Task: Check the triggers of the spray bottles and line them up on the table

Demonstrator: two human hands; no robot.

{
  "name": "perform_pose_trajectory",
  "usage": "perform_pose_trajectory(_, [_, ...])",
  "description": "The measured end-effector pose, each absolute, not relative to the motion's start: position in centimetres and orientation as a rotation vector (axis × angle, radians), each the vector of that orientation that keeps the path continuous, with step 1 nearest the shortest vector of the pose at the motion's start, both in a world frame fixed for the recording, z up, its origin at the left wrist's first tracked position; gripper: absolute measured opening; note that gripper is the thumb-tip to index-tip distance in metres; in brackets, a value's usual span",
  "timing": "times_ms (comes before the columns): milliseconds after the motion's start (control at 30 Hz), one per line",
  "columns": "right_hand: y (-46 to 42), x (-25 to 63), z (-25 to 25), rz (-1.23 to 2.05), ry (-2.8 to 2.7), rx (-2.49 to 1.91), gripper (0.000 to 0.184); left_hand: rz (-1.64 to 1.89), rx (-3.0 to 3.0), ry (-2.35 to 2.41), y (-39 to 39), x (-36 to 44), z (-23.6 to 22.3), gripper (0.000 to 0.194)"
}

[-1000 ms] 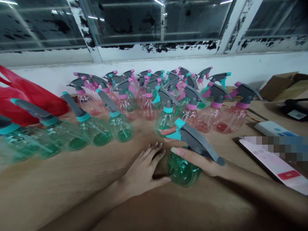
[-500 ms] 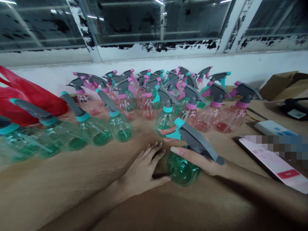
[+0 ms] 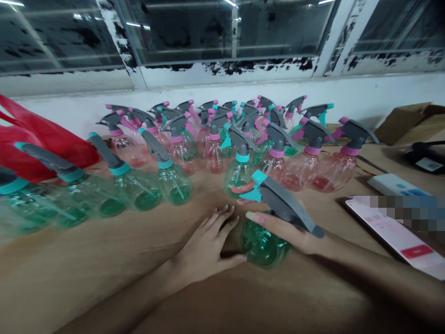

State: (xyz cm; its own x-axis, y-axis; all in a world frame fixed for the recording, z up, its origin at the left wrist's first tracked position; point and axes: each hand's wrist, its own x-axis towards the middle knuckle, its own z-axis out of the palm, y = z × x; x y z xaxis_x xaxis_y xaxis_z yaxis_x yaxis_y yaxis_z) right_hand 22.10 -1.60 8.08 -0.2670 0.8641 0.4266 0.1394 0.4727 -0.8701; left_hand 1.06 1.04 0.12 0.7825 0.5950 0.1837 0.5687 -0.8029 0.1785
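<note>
My right hand (image 3: 292, 229) is wrapped round the neck of a green spray bottle (image 3: 262, 243), whose grey head and turquoise nozzle and trigger point up and to the left. The bottle stands on the table (image 3: 139, 273). My left hand (image 3: 208, 246) lies flat on the tabletop just left of it, fingers spread, its thumb tip close to or against the bottle's side. Behind my right fingers stands another green spray bottle (image 3: 238, 174), partly covered by them. A green spray bottle (image 3: 175, 185) stands farther left, at the end of a row of green ones.
Pink spray bottles (image 3: 332, 171) and a few green ones crowd together by the wall. A red plastic bag (image 3: 45, 144) sits at the left. On the right lie a phone (image 3: 392, 236), a small white box (image 3: 396, 185), a black object (image 3: 427, 157) and a cardboard box (image 3: 406, 123).
</note>
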Motion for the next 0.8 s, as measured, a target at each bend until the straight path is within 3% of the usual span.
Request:
perform_pose_trajectory(367, [-1.52,21.75,7.9,1.043,-1.638,-0.822,0.023,0.364,2.87,0.927,1.12,1.18,0.23,0.082])
perform_pose_trajectory(500, [-1.58,21.83,8.11,0.928,-1.707,-0.923,0.013,0.333,2.859,0.93,1.11,1.13,0.23,0.082])
perform_pose_trajectory(633, [-1.78,22.02,8.41,0.772,-1.79,-1.029,0.018,0.322,2.857,0.96,1.07,1.08,0.18,0.081])
perform_pose_trajectory(800, [-1.84,22.01,8.51,0.838,-1.765,-0.972,0.009,0.311,2.864,0.938,1.03,1.2,0.41,0.079])
